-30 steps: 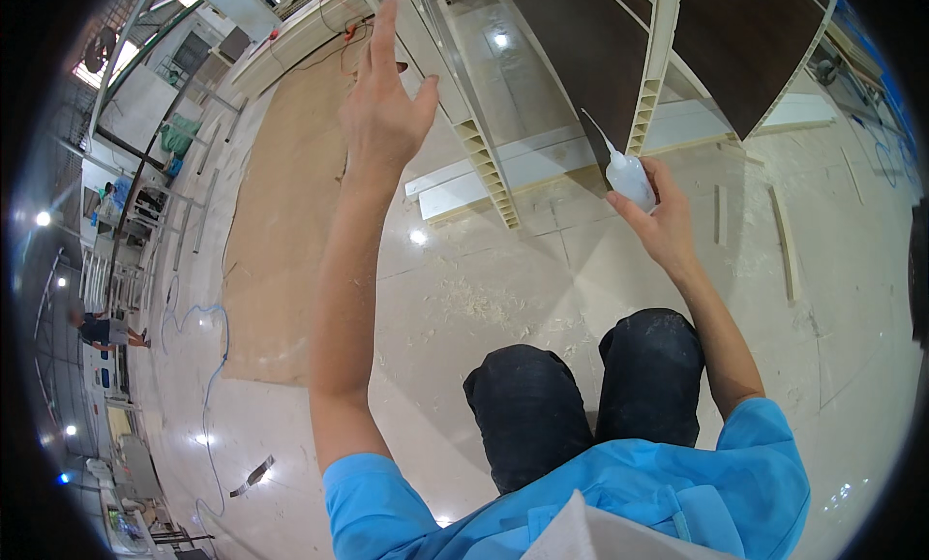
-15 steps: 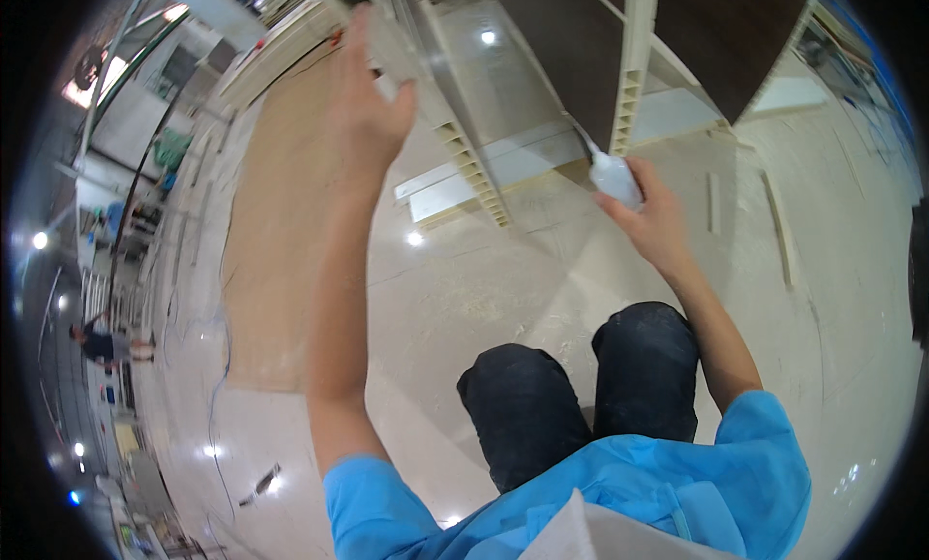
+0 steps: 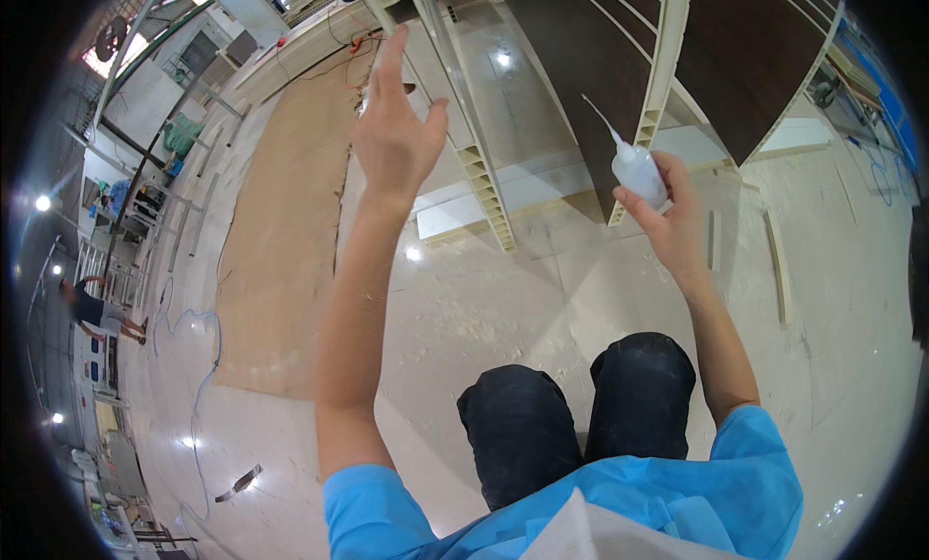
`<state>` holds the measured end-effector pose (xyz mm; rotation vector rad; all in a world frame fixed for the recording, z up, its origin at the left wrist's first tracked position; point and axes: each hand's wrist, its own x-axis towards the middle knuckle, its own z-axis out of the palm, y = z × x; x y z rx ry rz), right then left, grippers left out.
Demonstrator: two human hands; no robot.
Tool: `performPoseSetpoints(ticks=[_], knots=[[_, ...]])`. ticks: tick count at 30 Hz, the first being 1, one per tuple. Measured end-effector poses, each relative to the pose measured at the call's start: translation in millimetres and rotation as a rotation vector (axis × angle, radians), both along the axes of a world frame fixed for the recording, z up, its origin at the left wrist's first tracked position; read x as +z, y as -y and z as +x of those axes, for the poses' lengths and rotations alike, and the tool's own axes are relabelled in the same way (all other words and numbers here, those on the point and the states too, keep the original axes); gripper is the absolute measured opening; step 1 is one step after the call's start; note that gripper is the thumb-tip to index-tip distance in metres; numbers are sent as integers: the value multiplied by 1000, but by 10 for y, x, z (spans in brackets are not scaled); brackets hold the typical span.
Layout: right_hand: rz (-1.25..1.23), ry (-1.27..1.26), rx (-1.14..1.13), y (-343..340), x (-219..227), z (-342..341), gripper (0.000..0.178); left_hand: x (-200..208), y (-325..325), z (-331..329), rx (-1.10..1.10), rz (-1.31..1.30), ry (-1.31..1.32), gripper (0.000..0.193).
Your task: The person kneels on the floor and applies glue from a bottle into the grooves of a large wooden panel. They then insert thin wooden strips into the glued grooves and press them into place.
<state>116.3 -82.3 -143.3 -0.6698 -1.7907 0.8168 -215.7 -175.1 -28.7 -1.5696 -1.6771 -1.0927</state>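
Observation:
My left hand [image 3: 395,151] is raised at the upper middle with fingers stretched and thumb apart. It is beside a pale panel [image 3: 453,105] whose lower edge shows hollow cells; whether it touches the panel I cannot tell. In my right hand [image 3: 674,216] is a translucent white squeeze bottle [image 3: 639,173], its long thin nozzle pointing up and left. Behind the nozzle is a dark brown panel [image 3: 571,76], with a pale hollow-celled edge [image 3: 662,71] just above the bottle. Farther right stands another dark brown panel [image 3: 750,66].
White boards [image 3: 547,184] lie under the panels. A brown sheet [image 3: 276,241] covers floor at left, with a blue hose [image 3: 217,339] along it. Wood shavings [image 3: 474,323] and loose strips [image 3: 777,270] are on the floor. A person [image 3: 92,308] stands far left.
The view has shifted, so the panels appear lower and farther right. My left hand, blurred before, is now sharper and its fingers more spread. The bottle stays in my right hand.

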Motion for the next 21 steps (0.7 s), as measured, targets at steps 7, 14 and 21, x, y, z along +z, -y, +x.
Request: performPoseSetpoints(ticks=[7, 14, 21], knots=[[198, -52, 38, 51, 814, -157, 55, -212, -61, 196, 8, 131, 235, 89], [-1, -170, 230, 135, 1234, -481, 55, -555, -152, 219, -168, 200, 794, 85], [77, -239, 228, 47, 1425, -772, 59, -726, -305, 329, -212, 314, 974, 68]])
